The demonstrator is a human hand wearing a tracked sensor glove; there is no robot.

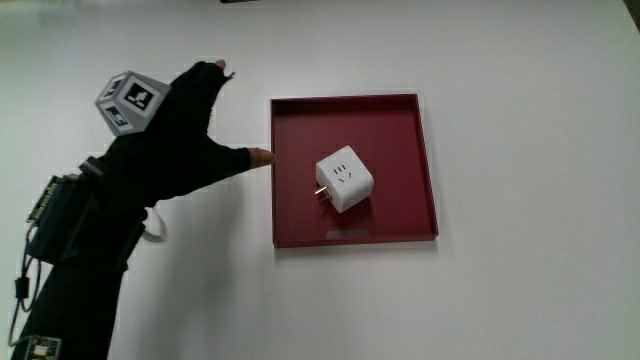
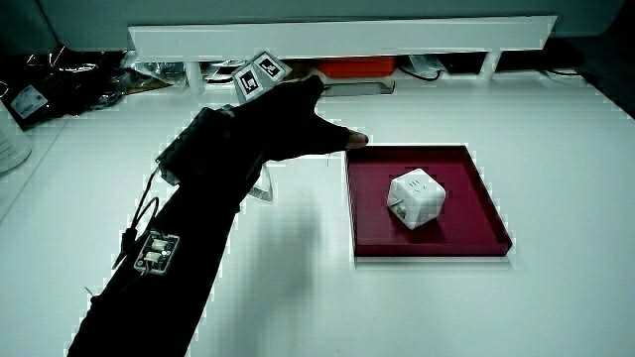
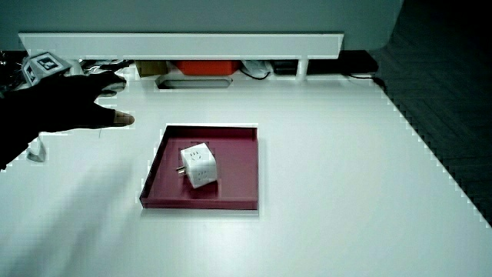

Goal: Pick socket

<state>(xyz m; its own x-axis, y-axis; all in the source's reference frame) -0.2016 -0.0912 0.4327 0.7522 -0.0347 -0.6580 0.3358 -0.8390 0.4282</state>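
Note:
A white cube-shaped socket [image 1: 345,180] with metal plug pins lies in the middle of a dark red tray [image 1: 400,120]. Both side views show the socket [image 2: 417,198] [image 3: 197,165] inside the tray [image 2: 476,198] [image 3: 242,165]. The hand [image 1: 185,135] hovers over the table beside the tray, its fingers spread and holding nothing. Its thumb tip reaches the tray's rim. In both side views the hand [image 2: 288,124] [image 3: 81,100] is apart from the socket. A patterned cube [image 1: 130,100] sits on its back.
A low white partition [image 2: 337,40] [image 3: 181,44] runs along the table's edge farthest from the person, with an orange object [image 2: 352,67] and cables under it. A small white loop [image 1: 155,230] lies on the table under the forearm.

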